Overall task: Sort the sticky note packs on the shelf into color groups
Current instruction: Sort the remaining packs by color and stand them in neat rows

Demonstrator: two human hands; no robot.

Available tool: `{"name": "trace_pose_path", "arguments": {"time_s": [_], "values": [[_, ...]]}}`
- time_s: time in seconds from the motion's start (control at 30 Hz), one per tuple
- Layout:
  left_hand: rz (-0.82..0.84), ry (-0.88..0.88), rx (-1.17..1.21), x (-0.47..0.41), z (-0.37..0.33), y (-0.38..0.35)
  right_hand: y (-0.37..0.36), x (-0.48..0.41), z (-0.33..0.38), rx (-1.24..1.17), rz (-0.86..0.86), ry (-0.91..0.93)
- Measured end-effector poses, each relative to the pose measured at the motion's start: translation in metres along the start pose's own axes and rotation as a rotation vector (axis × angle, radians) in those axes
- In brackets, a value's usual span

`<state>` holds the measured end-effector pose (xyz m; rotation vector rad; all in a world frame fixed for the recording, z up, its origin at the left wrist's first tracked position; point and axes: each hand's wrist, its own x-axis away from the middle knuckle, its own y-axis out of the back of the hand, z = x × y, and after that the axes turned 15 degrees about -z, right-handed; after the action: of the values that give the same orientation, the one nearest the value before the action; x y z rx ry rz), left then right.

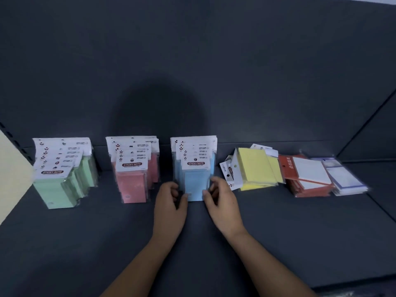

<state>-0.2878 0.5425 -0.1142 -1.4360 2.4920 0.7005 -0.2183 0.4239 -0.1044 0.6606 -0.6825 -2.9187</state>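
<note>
Pinches by left hand [171, 202] and right hand [220, 200] hold the side edges of the light-blue film-wrapped sticky note pack [194, 185] fronting its row on the dark shelf [278, 232]; probably light, stiff, slippery.

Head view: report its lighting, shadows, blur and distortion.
Head view: dim light; a round shadow lies on the back panel above the front blue pack; its header "STICKY NOTE" reads, smaller print blurs; the white packs far right smear; the shelf side lines splay outward toward the corners.
</note>
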Motion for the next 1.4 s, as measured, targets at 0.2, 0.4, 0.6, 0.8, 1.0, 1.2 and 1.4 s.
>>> {"name": "trace_pose_path", "arguments": {"time_s": [0.2, 0.4, 0.6, 0.8, 1.0, 1.2, 1.4], "values": [[-0.033, 0.024, 0.028, 0.002, 0.003, 0.004, 0.006, 0.004, 0.003, -0.04, -0.039, -0.07], [-0.088, 0.03, 0.051, 0.001, -0.005, 0.009, 0.026, 0.012, 0.013, 0.023, 0.038, -0.026], [-0.105, -0.183, 0.07, 0.019, -0.071, -0.031, 0.089, -0.005, 0.02, 0.211, 0.263, 0.375], [0.104, 0.387, -0.005, 0.033, -0.114, -0.108, 0.159, -0.057, -0.029, 0.256, 0.127, 0.382], [-0.133, 0.691, 0.311, 0.044, -0.125, -0.123, 0.167, -0.07, -0.061, 0.236, 0.257, 0.338], [-0.182, 0.625, 0.431, 0.043, -0.151, -0.11, 0.163, -0.066, -0.057, 0.19, 0.24, 0.352], [0.009, 0.405, 0.639, 0.063, -0.187, -0.076, 0.16, -0.052, -0.02, -0.004, -0.159, 0.55]]}}
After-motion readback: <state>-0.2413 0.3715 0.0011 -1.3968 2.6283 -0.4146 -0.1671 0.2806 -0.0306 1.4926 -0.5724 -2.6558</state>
